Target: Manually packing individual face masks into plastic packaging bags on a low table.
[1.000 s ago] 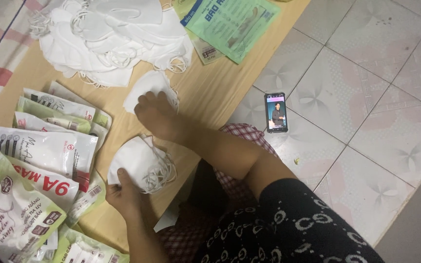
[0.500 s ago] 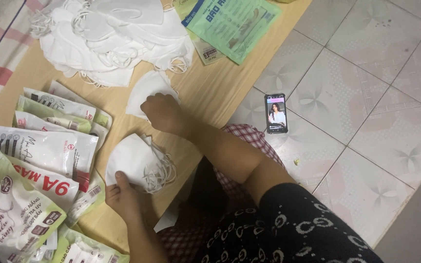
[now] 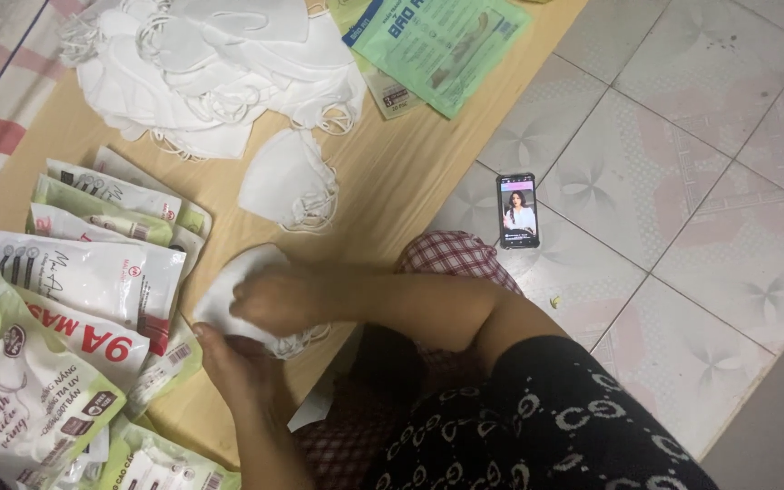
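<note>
Right hand (image 3: 279, 299) has joined left hand (image 3: 229, 354) on face mask (image 3: 229, 286).

Ahead of your hands, a heap of white face masks (image 3: 210, 63) covers the far end of the wooden bench (image 3: 410, 181), with one loose mask (image 3: 288, 181) nearer you. Green and white packets (image 3: 74, 308) fan out beside them. A phone (image 3: 518, 210) lies on the tiled floor (image 3: 682, 181) on the other side.

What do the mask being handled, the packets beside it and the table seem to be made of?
Face mask: soft white fabric, probably non-woven; it looks matte and limp. Packets: thin glossy plastic film, with wrinkles and glare. Table: wood or wood-look laminate, light tan with faint grain.
</note>
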